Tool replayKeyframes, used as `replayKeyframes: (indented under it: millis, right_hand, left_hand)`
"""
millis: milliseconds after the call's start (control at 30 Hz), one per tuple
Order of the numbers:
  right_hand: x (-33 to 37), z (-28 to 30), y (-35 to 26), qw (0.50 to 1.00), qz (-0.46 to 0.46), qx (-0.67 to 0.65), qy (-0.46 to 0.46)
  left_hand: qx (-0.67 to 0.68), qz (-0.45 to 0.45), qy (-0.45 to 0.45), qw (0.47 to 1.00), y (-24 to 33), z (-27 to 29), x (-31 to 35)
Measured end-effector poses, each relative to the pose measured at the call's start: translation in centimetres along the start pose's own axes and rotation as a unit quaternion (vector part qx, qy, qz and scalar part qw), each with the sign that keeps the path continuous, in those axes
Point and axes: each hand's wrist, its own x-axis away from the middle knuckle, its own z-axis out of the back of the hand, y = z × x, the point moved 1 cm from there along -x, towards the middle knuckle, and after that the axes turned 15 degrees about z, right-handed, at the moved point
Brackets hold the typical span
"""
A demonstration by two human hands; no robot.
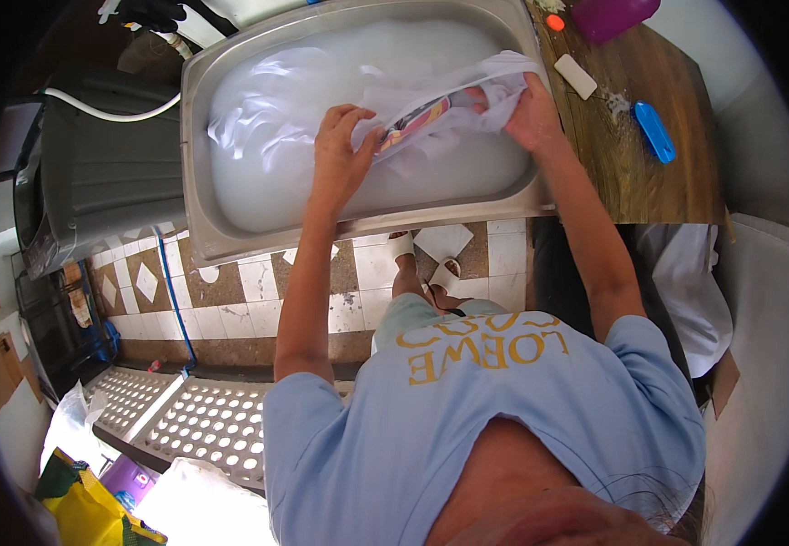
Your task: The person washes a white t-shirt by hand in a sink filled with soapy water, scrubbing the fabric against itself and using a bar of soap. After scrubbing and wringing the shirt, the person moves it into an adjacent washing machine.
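Note:
A steel basin in front of me holds cloudy, whitish water. Above and partly in the water, a thin white garment with a dark, red and yellow print stretches between my hands. My left hand pinches its near left part, fingers bent around the wet cloth. At the basin's right side, my right hand grips the other end. Some fingers of that hand show dimly through the sheer fabric, inside or behind a fold. More white cloth floats in the left half of the basin.
On the wooden counter at right lie a white soap bar, a blue oblong plastic item, an orange cap and a purple container. A white hose crosses dark ribbed plastic at left. White cloth hangs below the counter.

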Motion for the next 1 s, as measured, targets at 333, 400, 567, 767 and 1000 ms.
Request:
replayKeyframes:
  millis: [333, 400, 567, 767, 1000]
  right_hand:
    - [-0.3, -2.8, 4.3, 0.959, -0.052, -0.277, -0.012]
    - [-0.4, -3.0, 4.0, 0.964, -0.053, -0.26, -0.002]
    - [-1.1, -2.2, 4.2, 0.965, -0.039, -0.258, -0.002]
    - [-0.9, -3.1, 4.1, 0.974, -0.018, -0.225, 0.01]
    - [-0.6, -3.8, 3.9, 0.981, -0.005, -0.191, 0.02]
  left_hand:
    - [0.065, 0.06, -0.009, 0.996, 1.2, -4.4, -2.2]
    - [0.138, 0.073, -0.008, 0.988, 1.6, -4.8, -2.4]
    - [0.149, 0.095, -0.048, 0.983, 2.1, -5.2, -2.8]
    - [0.129, 0.046, -0.044, 0.99, 2.1, -5.3, -2.8]
    - [0.073, -0.01, -0.019, 0.997, 2.1, -5.6, -2.8]
